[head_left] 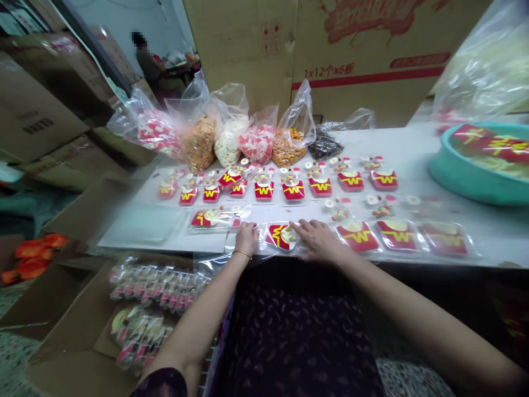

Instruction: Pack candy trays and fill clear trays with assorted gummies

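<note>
At the table's front edge a clear plastic pack [278, 236] lies sideways between my hands, with a red fries carton with a yellow zigzag and pale fries in it. My left hand [247, 240] is closed, its fingers pinching the clear wrapping at the pack's left end. Over the right end, my right hand [320, 240] curls its fingers onto the pack, hiding the small pieces there. A similar pack [212, 218] lies behind my left hand. To the right of my right hand stand several open clear trays [359, 237] with red cartons.
Further back are more filled trays [293, 190] and several bags of small pieces [258, 138]. A teal basin [458, 171] stands right, a stack of clear bags [136, 223] left. Below left, a cardboard box [70, 342] holds finished packs [159, 286]. Another person [149, 66] sits far back.
</note>
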The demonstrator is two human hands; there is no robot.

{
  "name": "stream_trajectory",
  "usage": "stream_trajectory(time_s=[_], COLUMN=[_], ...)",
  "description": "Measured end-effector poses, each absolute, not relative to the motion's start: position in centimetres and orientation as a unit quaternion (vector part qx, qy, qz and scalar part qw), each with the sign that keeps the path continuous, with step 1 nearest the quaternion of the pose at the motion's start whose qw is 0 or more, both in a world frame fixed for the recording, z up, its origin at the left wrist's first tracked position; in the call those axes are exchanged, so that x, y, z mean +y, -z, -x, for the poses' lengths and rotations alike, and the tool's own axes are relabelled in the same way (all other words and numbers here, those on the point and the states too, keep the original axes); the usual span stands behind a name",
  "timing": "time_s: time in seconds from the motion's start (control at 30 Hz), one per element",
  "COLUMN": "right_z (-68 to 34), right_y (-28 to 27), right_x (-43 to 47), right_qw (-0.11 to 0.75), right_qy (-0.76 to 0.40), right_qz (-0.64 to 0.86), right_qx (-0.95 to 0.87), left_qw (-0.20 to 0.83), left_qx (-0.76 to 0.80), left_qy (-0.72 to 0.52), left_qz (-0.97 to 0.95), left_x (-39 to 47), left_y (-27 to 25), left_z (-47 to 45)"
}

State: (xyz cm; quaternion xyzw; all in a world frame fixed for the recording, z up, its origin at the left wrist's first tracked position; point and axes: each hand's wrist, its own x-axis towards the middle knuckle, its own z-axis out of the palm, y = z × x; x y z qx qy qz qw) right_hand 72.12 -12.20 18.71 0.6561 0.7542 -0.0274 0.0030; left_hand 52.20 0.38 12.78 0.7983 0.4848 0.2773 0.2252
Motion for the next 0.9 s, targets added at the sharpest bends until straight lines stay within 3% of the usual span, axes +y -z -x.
stream_trajectory(time_s=[0.33, 0.53, 0.73, 0.9], right_z=[-71.9, -72.1, -72.3, -72.4], right_y=[-18.1, -18.1, -18.1, -18.8], right_x=[-14.0, -12.2, -11.0, -10.4], right_qw=[-0.012, -0.012, 0.002, 0.013], right_qy=[0.049, 0.044, 0.071, 0.114], right_qz=[-0.601, -0.595, -0.579, -0.578], right_qx=[0.797, 0.802, 0.812, 0.808], left_qw=[0.226, 0.229, 0.263, 0.195], left_qx=[0.551, 0.428, 0.290, 0.252], left_qy=[-0.276, -0.249, -0.044, 0.075], left_qz=[-0.754, -0.838, -0.919, -0.945], left_x=[1.1, -0.1, 0.8, 1.5], left_y=[-12.2, -14.0, -17.0, -19.4], left_z=[-53.1, -51.9, -51.2, -52.5])
